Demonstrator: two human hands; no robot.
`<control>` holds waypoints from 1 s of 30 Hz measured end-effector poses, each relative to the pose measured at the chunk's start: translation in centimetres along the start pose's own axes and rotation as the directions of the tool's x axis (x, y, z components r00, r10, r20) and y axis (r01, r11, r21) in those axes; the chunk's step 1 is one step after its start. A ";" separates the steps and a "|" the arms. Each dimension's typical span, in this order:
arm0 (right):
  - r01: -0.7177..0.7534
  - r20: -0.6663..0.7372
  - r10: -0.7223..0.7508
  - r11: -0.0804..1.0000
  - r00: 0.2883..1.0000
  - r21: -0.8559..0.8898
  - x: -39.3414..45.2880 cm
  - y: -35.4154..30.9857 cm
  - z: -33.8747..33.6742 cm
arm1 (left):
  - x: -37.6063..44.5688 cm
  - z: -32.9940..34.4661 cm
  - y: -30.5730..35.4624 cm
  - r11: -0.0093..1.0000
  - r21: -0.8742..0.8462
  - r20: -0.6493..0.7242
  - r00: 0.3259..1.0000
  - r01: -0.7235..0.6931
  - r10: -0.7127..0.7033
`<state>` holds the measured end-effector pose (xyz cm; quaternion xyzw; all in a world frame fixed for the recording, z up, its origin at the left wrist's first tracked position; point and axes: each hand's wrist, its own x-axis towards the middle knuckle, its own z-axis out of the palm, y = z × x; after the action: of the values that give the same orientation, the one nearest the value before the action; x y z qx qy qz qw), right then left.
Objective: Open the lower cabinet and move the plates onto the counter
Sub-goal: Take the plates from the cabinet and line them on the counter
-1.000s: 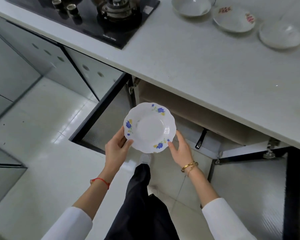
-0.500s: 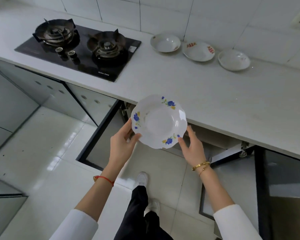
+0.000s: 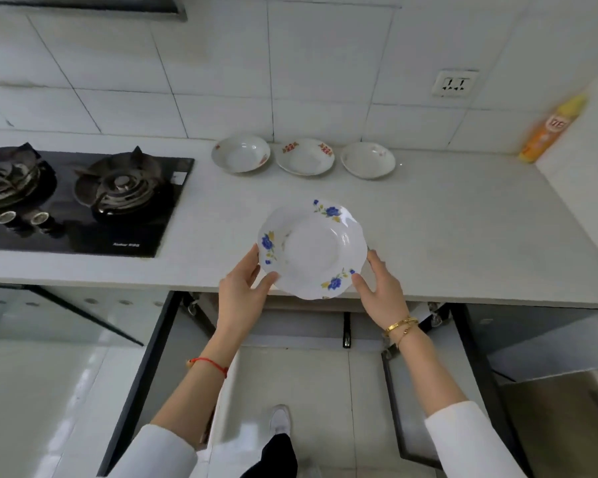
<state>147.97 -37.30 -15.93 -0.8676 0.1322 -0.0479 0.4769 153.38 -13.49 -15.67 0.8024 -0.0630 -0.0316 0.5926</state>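
Both hands (image 3: pixel 244 298) (image 3: pixel 382 293) hold one plate (image 3: pixel 312 249); three plates (image 3: pixel 304 157) on counter (image 3: pixel 463 229).

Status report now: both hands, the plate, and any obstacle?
Left hand and right hand grip blue-flowered plate over counter edge. Three plates already down. Landing area clear.

Scalloped white glazed ceramic plate with blue flowers (image 3: pixel 313 248) feels smooth under my fingers, glossy. Pale matt stone-look counter (image 3: pixel 463 236). Black glass hob (image 3: pixel 83 215), shiny, dark metal burner grates. Wall tiles (image 3: pixel 221 63) satin-glossy. Floor tiles (image 3: pixel 32 391) polished, reflective. Gold metal bangles (image 3: pixel 399 326).
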 end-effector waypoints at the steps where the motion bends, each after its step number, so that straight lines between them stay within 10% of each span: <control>1: -0.019 -0.017 0.019 1.000 1.000 -0.006 0.7 0.0 -0.3 | 1.2 0.3 0.3 1.000 -0.004 0.023 1.000 -0.005 0.005; 30: -0.301 -0.227 0.299 0.953 0.927 0.026 19.6 7.9 -12.3 | 24.7 19.1 4.6 0.994 0.093 0.343 0.939 -0.061 0.025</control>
<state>162.79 -56.80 -16.78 -0.8282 0.3172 -0.0732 0.4563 175.16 -36.32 -16.35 0.8126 -0.1838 -0.1538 0.5313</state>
